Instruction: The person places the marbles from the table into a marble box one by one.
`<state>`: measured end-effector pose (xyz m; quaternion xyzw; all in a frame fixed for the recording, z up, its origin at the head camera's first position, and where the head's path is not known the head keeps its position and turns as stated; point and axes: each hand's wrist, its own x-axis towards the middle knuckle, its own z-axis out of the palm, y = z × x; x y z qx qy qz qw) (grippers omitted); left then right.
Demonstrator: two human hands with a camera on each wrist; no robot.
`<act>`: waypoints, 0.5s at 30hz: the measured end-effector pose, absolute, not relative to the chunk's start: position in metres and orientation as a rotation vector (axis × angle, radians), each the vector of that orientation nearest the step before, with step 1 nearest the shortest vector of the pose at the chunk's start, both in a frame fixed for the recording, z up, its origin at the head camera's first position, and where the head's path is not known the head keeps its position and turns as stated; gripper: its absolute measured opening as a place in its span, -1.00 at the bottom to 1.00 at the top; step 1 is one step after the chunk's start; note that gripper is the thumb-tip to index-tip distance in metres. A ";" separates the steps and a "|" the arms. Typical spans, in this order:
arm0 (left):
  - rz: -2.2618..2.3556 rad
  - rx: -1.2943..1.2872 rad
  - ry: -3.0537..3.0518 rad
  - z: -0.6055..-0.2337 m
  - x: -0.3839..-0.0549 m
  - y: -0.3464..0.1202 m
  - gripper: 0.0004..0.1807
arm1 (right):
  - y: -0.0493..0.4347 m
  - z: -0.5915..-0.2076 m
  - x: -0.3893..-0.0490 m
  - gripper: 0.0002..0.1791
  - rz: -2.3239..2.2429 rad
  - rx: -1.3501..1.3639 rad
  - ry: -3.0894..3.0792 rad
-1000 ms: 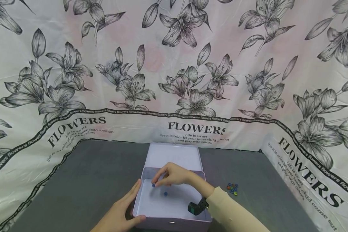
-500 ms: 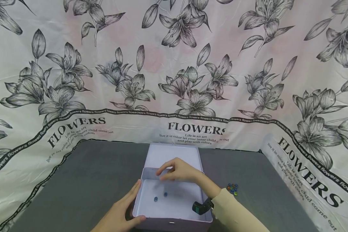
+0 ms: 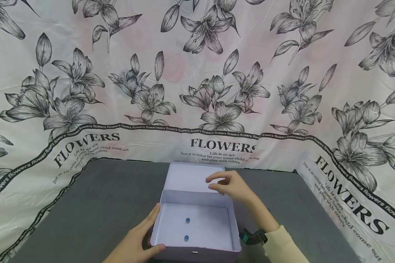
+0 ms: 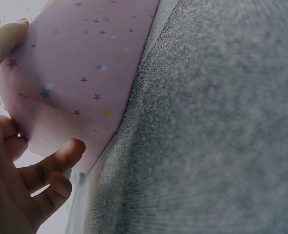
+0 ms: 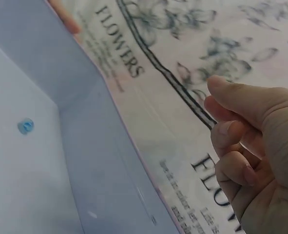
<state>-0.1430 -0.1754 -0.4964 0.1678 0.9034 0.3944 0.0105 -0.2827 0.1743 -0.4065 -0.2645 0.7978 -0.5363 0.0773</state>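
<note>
An open box (image 3: 234,233), pale inside, sits in the head view with its lid (image 3: 184,177) folded back. Two small blue glass marbles, the farther marble (image 3: 187,220) and the nearer marble (image 3: 186,238), lie apart on its floor. My left hand (image 3: 136,237) holds the box's near left corner, thumb at the front and fingers along the side. The left wrist view shows the box's pink, star-printed outside (image 4: 80,78) against that hand. My right hand (image 3: 230,185) is over the far right corner, fingers loosely bent with nothing in them.
A dark grey cloth (image 3: 112,204) covers the table. Flower-printed sheeting (image 3: 217,91) rises behind and at both sides. The right forearm (image 3: 261,213) hides most of the coloured marbles right of the box; a bit of blue (image 3: 269,209) shows past it.
My right hand let go of a blue marble inside the box, then moved right and away. That marble rolled toward the front. The left hand has not moved.
</note>
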 end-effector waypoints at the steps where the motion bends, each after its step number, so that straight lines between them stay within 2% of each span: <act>1: 1.228 0.529 2.822 -0.496 -0.143 -0.175 0.20 | 0.181 -0.408 -0.282 -0.73 -1.627 -0.767 2.424; 5: 1.213 0.535 2.831 -0.496 -0.143 -0.175 0.19 | 0.211 -0.416 -0.277 -0.74 -1.702 -0.688 2.564; 15: 1.208 0.581 2.878 -0.500 -0.141 -0.175 0.18 | 0.282 -0.444 -0.256 -0.62 -1.871 -0.389 2.750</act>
